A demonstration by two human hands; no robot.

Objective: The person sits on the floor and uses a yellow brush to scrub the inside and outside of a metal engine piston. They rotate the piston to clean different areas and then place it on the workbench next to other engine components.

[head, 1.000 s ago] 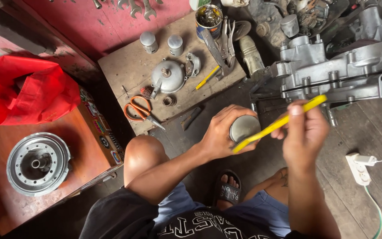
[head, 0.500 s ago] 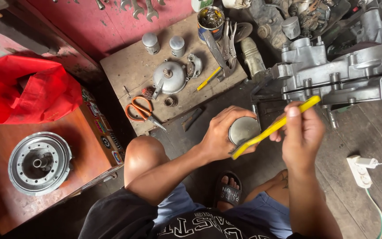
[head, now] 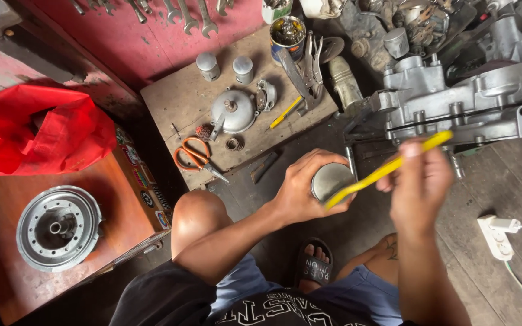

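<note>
Piston (head: 330,179) sits gripped in your left hand (head: 300,187); your right hand (head: 417,184) fingers pinch the yellow tool (head: 388,169), its tip touching the piston's crown.

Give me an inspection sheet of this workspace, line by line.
Surface: worn wooden board on a dark plank floor.
Job's things: round metal piston; yellow-handled tool laid across its top.
Clutter: orange scissors, domed metal cover, pliers, tin can.
Grippers: left hand wraps the piston; right hand grips the tool.
Cables: white power strip with green-white cord.
Surroundings: engine casing, red bag, wheel hub, wrenches on red wall.
</note>
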